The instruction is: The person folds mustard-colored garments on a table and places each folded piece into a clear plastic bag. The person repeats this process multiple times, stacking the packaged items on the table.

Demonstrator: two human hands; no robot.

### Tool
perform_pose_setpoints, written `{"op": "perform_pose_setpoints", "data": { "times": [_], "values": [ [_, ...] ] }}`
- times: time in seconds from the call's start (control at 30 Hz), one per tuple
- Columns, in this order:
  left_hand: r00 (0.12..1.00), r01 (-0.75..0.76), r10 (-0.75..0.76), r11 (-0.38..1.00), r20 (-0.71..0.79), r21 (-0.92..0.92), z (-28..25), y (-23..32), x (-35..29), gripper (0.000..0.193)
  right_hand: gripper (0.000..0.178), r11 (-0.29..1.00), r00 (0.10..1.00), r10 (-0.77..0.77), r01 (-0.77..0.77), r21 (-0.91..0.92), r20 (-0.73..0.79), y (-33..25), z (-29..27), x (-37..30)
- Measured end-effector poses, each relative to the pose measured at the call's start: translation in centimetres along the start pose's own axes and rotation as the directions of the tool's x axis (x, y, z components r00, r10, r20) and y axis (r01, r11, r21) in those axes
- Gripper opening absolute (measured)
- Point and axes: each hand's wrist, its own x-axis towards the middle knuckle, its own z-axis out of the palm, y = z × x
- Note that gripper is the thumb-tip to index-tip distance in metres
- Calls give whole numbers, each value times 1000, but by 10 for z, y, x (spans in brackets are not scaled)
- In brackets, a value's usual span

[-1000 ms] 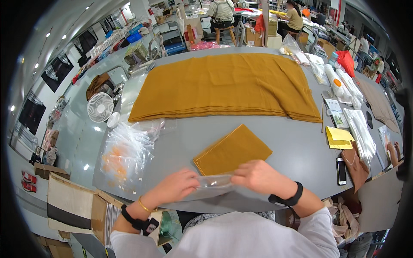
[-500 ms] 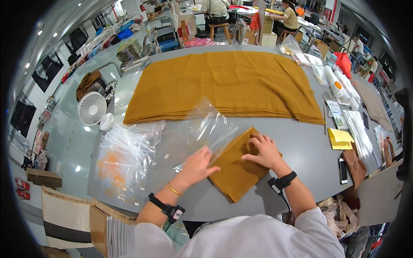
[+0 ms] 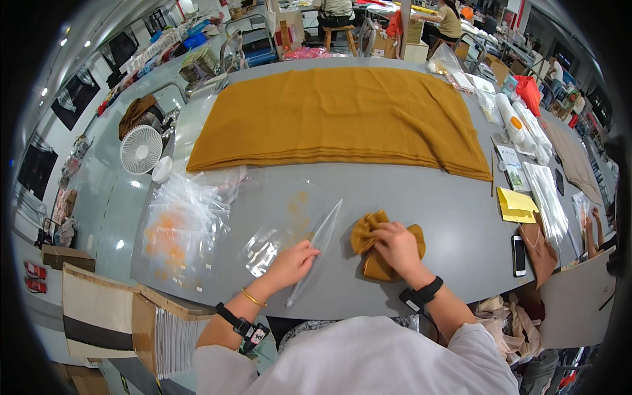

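My right hand [image 3: 393,245] grips a mustard-brown folded cloth [image 3: 376,264] from above. The cloth is bunched together under the fingers, its layers fanning out on both sides. My left hand [image 3: 295,261] is closed on the edge of a clear plastic bag [image 3: 324,232], which stands partly lifted off the grey table. Beside it a flat part of clear plastic with orange print lies on the tabletop. A heap of clear plastic bags [image 3: 181,237] lies to the left. Beyond both hands spreads a wide stack of mustard-brown cloth [image 3: 336,118].
On the grey table's [image 3: 454,224] right side lie a white phone [image 3: 519,255], a yellow paper packet [image 3: 517,205], a brown cloth piece [image 3: 541,253] and long plastic sleeves [image 3: 546,204]. A white fan [image 3: 141,150] stands at the left. Other people sit farther back.
The cloth, flat and folded before, is now bunched in my right hand. My left hand has moved a little lower and the plastic bag has come down with it.
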Motion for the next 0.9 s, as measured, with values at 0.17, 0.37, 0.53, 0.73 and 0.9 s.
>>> {"op": "perform_pose_setpoints", "data": {
  "times": [0.17, 0.37, 0.53, 0.73, 0.9],
  "values": [
    [999, -42, 43, 999, -15, 35, 66, 31, 20, 40, 34, 975, 967, -101, 142, 168, -234, -38, -6, -8],
    [973, 87, -84, 996, -216, 1, 15, 64, 21, 56, 43, 992, 988, -103, 111, -63, 113, -33, 36, -21],
    [906, -284, 381, 871, -184, 401, -18, 93, 27, 54, 55, 921, 960, -183, 243, -305, 212, -56, 76, 27],
    [917, -189, 327, 860, -227, 474, -14, 108, -27, 47, 61, 934, 891, -340, 357, -1, 302, -45, 6, 40],
    [896, -443, 437, 869, 77, 220, 44, 110, -48, 58, 48, 841, 727, -498, 538, 58, 472, -13, 30, 33]
  ]
}}
